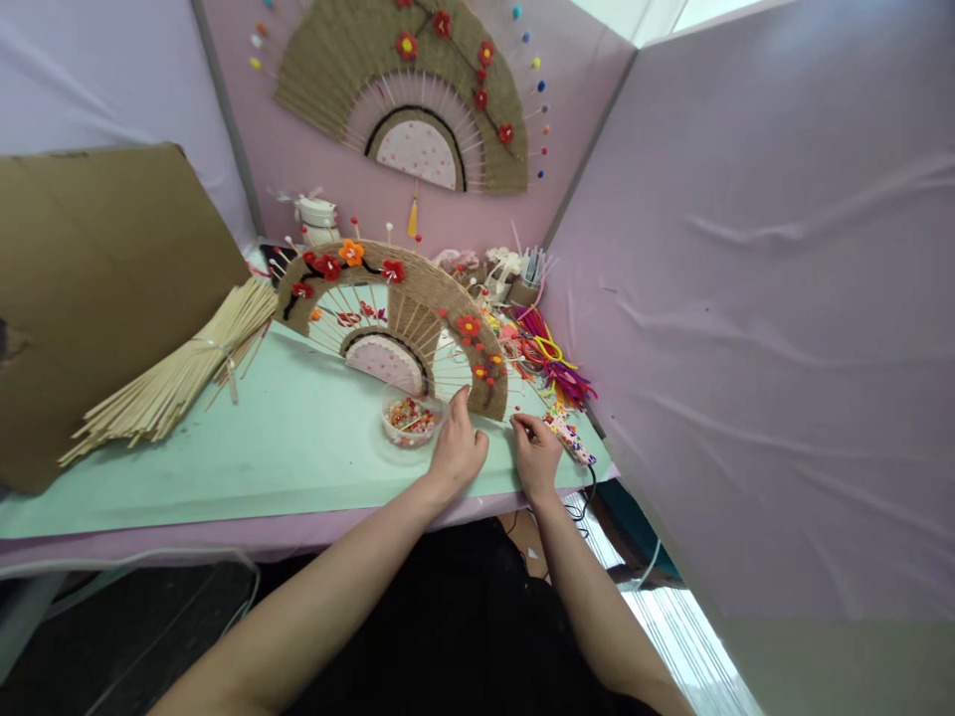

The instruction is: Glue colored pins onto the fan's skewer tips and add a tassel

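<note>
A decorated hand fan (425,288) stands spread on the table, with a twine-wrapped rim, red and orange flowers, and thin sticks tipped with beads along its outer edge. My left hand (459,452) grips the fan's lower right part, its index finger lying up against the ribs. Just right of the fan's end, my right hand (535,452) is closed in a pinch. A small red bead (517,408) shows at its fingertips; whether a stick is attached cannot be made out. Beside my left hand sits a clear round tub of beads (410,420).
A bundle of thin wooden sticks (186,378) leans by a cardboard sheet (111,268) at left. Colourful pipe cleaners (552,358) and a patterned glue gun (571,438) with a black cord lie at right. A larger fan (463,89) hangs on the back wall.
</note>
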Tool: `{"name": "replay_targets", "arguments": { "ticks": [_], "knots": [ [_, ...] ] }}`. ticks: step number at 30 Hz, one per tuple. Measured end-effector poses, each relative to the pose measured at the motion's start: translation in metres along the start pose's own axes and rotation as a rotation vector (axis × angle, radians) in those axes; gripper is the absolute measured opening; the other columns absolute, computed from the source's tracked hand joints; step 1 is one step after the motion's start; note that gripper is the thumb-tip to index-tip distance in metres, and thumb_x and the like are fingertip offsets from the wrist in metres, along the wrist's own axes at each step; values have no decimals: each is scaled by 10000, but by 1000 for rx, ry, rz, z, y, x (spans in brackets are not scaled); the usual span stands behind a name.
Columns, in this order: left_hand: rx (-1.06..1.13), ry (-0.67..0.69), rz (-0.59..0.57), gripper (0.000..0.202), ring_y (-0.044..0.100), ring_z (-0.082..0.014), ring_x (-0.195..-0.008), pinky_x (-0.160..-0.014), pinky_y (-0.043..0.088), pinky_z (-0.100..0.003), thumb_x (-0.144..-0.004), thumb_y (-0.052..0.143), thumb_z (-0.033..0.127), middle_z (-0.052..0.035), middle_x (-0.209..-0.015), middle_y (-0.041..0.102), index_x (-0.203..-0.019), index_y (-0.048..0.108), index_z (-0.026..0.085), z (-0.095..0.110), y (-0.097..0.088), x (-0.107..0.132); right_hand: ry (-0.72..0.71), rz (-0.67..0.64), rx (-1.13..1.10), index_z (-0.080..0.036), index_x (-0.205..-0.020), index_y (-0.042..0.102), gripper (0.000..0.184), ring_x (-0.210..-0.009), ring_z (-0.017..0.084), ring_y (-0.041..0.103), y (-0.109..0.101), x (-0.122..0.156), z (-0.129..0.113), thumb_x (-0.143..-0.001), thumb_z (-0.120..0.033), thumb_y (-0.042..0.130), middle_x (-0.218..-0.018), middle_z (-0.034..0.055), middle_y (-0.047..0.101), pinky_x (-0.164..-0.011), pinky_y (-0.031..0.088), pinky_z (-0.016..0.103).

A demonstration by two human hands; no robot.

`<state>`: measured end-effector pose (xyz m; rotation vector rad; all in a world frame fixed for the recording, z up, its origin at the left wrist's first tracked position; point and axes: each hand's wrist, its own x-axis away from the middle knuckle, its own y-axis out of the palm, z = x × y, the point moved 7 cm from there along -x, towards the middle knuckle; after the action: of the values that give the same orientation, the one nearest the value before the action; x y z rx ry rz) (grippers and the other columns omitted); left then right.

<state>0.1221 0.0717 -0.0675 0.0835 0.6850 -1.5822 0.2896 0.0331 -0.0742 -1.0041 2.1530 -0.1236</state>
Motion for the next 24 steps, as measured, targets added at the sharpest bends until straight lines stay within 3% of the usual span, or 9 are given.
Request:
{"name": "replay_targets", "arguments": {
  "ticks": [16,24],
  "knots": [
    [24,-7,9,736,379,-305,-1368,-1122,320,-504,-703,473,37,-228,-1431,405,-1407,267,96,0,-1,0,-1,6,24,-180,-850,705,231,-739,176,628,0,0,-2,-846,-370,575,-830,62,724,-713,489,312],
    [9,-19,-3,723,360,-314,-1378,-1122,320,-506,-707,468,38,-250,-1436,387,-1402,269,65,1,-1,-1,-10,11,33,-177,-965,686,229,-763,172,641,0,3,-2,-840,-346,595,-885,67,720,-691,489,296]
  ]
}}
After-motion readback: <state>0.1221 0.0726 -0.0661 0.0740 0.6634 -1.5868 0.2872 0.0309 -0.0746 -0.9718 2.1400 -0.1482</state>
